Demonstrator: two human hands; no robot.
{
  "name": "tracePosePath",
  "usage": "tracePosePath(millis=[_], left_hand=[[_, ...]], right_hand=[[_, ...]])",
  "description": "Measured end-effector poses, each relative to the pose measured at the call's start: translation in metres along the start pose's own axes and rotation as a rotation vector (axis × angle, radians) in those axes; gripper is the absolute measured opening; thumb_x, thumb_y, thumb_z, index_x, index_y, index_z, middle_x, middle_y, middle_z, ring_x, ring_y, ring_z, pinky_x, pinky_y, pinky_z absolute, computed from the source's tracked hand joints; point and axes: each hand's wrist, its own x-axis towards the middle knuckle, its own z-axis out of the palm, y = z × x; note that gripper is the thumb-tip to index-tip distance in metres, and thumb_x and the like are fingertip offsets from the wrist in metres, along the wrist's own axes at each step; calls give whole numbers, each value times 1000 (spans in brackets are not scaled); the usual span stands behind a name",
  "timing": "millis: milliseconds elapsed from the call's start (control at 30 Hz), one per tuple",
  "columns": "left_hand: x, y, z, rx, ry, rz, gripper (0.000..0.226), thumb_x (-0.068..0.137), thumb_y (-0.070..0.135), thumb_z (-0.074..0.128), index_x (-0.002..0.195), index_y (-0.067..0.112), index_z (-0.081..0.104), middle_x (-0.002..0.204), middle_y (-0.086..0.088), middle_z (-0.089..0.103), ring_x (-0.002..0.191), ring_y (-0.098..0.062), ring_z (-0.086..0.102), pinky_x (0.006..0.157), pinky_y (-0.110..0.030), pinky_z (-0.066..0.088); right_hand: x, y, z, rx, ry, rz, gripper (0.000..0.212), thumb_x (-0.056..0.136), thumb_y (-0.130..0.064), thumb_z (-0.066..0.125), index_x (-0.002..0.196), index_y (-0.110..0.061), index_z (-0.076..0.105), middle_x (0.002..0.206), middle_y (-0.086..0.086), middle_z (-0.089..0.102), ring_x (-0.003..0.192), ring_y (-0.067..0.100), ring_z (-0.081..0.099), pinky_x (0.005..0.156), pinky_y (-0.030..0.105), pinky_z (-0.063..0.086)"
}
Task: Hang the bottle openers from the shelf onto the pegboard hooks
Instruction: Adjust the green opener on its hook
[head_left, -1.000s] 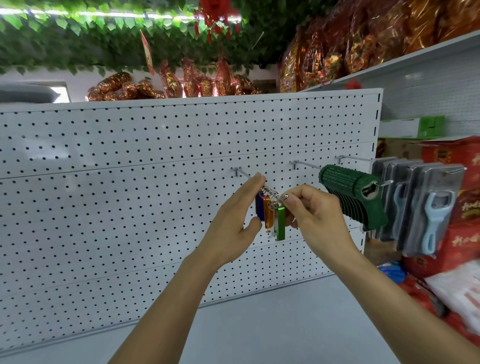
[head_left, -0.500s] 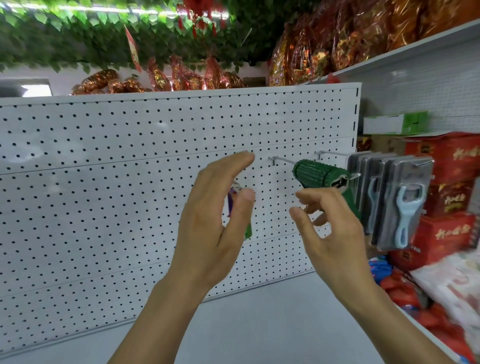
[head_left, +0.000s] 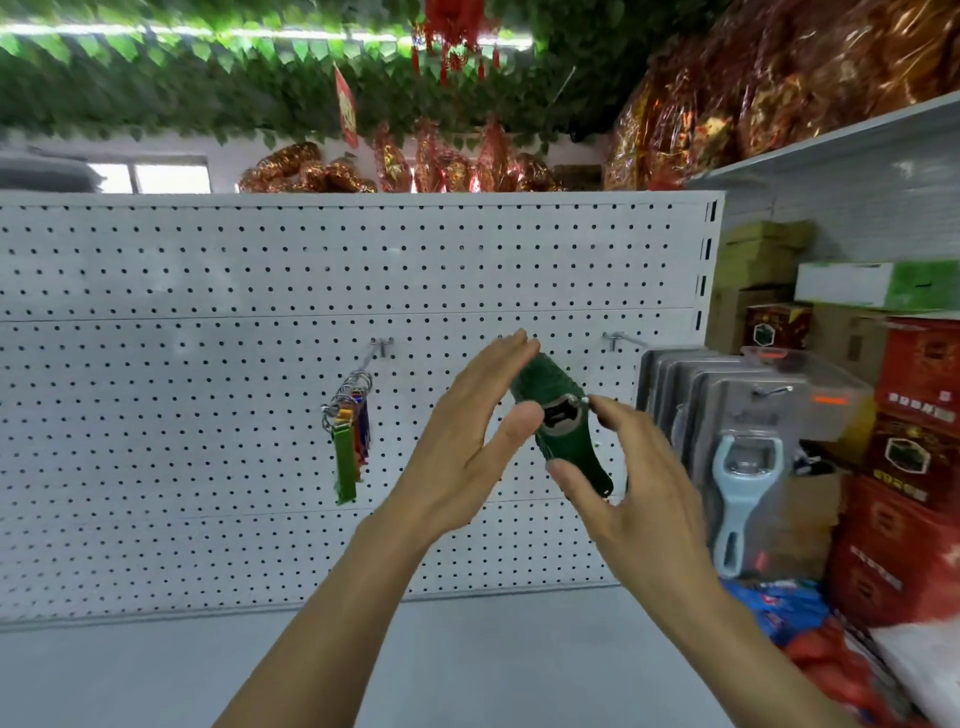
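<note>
Green openers: a thick stack of dark green bottle openers (head_left: 563, 431) hangs on a pegboard hook at frame centre; the front one shows its metal mouth, face toward the camera, so the row reads as stock display.
Left hand: the left hand (head_left: 467, 441) stands at 9 o'clock of the stack, fingers straight, thumb tip near the front opener; it holds nothing. Contact cannot be told. Judged: steadying or squaring the stack.
Right hand: the right hand (head_left: 631, 483) sits at 4 o'clock of the stack, fingers loosely spread and relaxed, gripping nothing; fingertips just beside the opener's lower end.
Keyring openers: a bunch of coloured keyring openers (head_left: 349, 441) hangs by its rings from a second hook (head_left: 382, 347) at 9 o'clock, well apart from the hands.
Packaged openers: blister-packed openers (head_left: 737, 467), pale blue handle in front, hang at 3 o'clock.
Pegboard: white pegboard (head_left: 182, 415) carries all three groups.
Shelf: grey shelf (head_left: 467, 670) at 6 o'clock; no loose openers visible on it.
</note>
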Motion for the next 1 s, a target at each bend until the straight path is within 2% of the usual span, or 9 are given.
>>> tracePosePath(millis=[100, 200, 300, 467, 667, 767, 933, 1000], left_hand=[[10, -13, 4, 51, -54, 36, 66, 93, 66, 25, 151, 33, 27, 159, 15, 23, 148, -1, 12, 120, -47, 19], [14, -21, 4, 61, -87, 48, 61, 95, 63, 29, 150, 36, 27, 159, 15, 24, 147, -3, 17, 119, -48, 23], [17, -26, 3, 53, -100, 47, 60, 94, 64, 30, 149, 39, 27, 159, 15, 25, 146, -3, 20, 118, -47, 26], [19, -29, 2, -10, -99, 74, 57, 95, 63, 23, 147, 40, 30, 157, 11, 30, 146, -5, 23, 118, -47, 26], [25, -38, 5, -23, -108, 58, 62, 94, 64, 23, 148, 34, 32, 156, 13, 31, 145, -1, 22, 119, -44, 25], [27, -44, 7, -43, -102, 34, 63, 94, 65, 25, 148, 34, 31, 156, 15, 31, 145, -1, 22, 119, -45, 25], [32, -52, 9, -71, -101, 18, 60, 96, 61, 26, 149, 33, 31, 157, 14, 28, 146, 0, 20, 120, -44, 24], [35, -54, 9, -68, -101, 15, 59, 97, 58, 27, 149, 32, 31, 157, 14, 28, 145, 1, 19, 120, -44, 24]], right_hand=[[1, 4, 4, -10, 1, -48, 52, 84, -35, 68, 130, -31, 44, 117, -23, 51, 108, 1, 48, 82, 26, 39], [-1, 10, 9, -24, 18, -67, 50, 85, -31, 64, 131, -31, 42, 118, -13, 60, 104, 2, 50, 78, 26, 40], [-2, 13, 13, -46, 30, -66, 54, 84, -24, 71, 132, -27, 45, 115, -9, 64, 101, 4, 51, 75, 25, 41], [-2, 15, 22, -144, 92, -88, 62, 77, -26, 79, 130, -19, 49, 102, -6, 68, 86, 7, 57, 67, 22, 44], [-1, 22, 36, -148, 100, -62, 52, 87, -23, 66, 134, -12, 48, 109, 0, 68, 93, 7, 55, 68, 22, 44], [3, 23, 39, -140, 49, -37, 48, 88, -20, 67, 132, -13, 50, 109, -2, 67, 91, 6, 57, 65, 22, 43], [10, 24, 42, -152, -8, 9, 35, 92, -26, 60, 125, -20, 50, 99, -15, 57, 80, -3, 44, 59, 20, 35], [12, 24, 43, -170, -25, 25, 34, 93, -28, 58, 125, -20, 50, 97, -17, 53, 81, 4, 50, 58, 21, 33]])
